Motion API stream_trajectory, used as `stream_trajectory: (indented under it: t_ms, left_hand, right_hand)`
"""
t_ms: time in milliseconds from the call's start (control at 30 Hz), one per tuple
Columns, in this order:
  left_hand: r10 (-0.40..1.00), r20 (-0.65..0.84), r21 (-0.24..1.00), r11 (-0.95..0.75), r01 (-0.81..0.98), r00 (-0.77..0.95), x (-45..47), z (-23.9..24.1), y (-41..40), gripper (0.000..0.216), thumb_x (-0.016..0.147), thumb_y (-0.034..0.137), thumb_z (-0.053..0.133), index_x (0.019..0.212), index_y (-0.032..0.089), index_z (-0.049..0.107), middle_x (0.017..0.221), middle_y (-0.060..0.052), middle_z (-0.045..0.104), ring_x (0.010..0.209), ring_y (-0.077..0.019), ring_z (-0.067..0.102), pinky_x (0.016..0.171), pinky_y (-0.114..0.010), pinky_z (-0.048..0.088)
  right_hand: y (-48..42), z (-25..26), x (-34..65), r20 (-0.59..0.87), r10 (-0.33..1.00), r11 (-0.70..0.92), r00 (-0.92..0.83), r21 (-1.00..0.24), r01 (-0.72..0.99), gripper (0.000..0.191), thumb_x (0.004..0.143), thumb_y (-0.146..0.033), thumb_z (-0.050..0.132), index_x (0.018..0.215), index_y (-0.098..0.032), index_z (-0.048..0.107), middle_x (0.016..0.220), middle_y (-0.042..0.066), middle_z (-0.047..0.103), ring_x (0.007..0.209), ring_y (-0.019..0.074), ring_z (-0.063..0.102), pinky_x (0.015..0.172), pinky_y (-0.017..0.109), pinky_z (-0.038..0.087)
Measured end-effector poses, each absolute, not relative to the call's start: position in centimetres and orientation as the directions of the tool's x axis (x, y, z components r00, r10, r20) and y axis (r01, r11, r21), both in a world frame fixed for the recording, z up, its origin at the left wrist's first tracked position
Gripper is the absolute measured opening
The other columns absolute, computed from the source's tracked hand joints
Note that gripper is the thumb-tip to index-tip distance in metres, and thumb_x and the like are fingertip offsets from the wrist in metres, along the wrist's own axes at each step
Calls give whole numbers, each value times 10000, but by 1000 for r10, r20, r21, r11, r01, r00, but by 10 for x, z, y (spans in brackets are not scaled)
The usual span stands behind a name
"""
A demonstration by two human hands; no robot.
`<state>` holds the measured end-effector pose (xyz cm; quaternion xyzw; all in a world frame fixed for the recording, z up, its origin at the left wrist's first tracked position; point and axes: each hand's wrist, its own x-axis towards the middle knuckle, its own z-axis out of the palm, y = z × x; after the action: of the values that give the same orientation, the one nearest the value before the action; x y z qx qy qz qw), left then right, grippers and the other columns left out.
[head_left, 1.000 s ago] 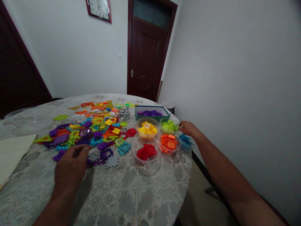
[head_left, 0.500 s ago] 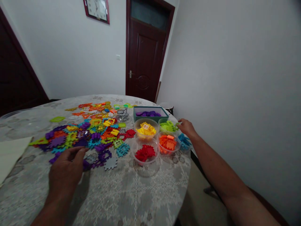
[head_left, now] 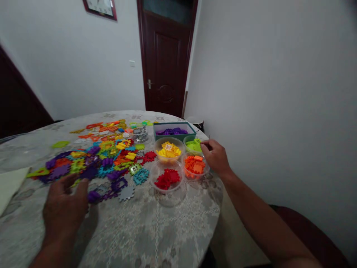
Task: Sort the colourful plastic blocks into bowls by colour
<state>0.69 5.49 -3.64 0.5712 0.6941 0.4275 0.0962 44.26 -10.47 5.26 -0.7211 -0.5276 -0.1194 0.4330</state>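
Observation:
My left hand [head_left: 63, 206] lies flat on the table [head_left: 156, 234] with its fingers stretched out, the fingertips beside purple pieces [head_left: 95, 195] at the near edge of a big pile of colourful plastic interlocking pieces [head_left: 106, 154]. It holds nothing. My right hand [head_left: 215, 156] hovers over the far right bowls, between the bowl of green pieces [head_left: 192, 144] and the bowl of orange pieces [head_left: 194, 165]. Its fingers curve downward and are hidden behind its back.
Clear bowls of yellow pieces [head_left: 168, 150] and red pieces [head_left: 166, 179] stand left of my right hand. A teal box [head_left: 159, 137] with purple pieces is behind them. A grey piece [head_left: 126, 192] lies near. A cream sheet [head_left: 9, 184] lies at the left edge, a door [head_left: 164, 56] beyond.
My right hand has drawn back from the green bowl toward me and now covers the blue bowl. My left hand slid slightly back and left. The camera turned right.

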Motion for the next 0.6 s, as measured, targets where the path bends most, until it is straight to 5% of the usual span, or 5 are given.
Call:
stream_trajectory:
  t_ms: [133, 300, 467, 600]
  left_hand:
    - [897, 408, 610, -128, 782, -172, 8, -40, 49, 628, 919, 549, 594, 1402, 149, 563, 1406, -175, 629, 1316, -346, 579, 1113, -497, 462]
    - [944, 329, 403, -119, 907, -22, 7, -47, 40, 810, 848, 609, 710, 1496, 180, 481, 1490, -207, 532, 1402, -392, 491, 1152, -538, 400]
    - [966, 256, 283, -123, 951, 49, -11, -56, 23, 912, 770, 690, 761, 1504, 217, 496, 1515, -212, 525, 1415, -411, 479, 1141, -518, 389]
    - [951, 288, 221, -176, 959, 108, -20, -75, 13, 942, 740, 695, 793, 1511, 236, 505, 1501, -213, 533, 1408, -435, 473, 1150, -550, 358]
  right_hand:
    - [-137, 46, 346, 562, 825, 330, 53, -556, 763, 171, 999, -266, 581, 1051, -229, 740, 1041, 68, 752, 996, 218, 695, 927, 359, 547]
    - [-151, 6, 249, 329, 888, 459, -323, -564, 687, 511, 946, -237, 641, 1452, -196, 588, 1478, 147, 611, 1390, 287, 556, 1169, 468, 471]
    - [-121, -38, 193, 188, 933, 360, -307, -470, 806, 679, 887, -255, 708, 1528, -108, 537, 1645, 245, 420, 1535, 423, 380, 1232, 581, 369]
    - [-82, -51, 176, 230, 961, 231, -153, -365, 902, 685, 912, -301, 687, 1546, -101, 523, 1690, 247, 338, 1579, 440, 279, 1267, 613, 243]
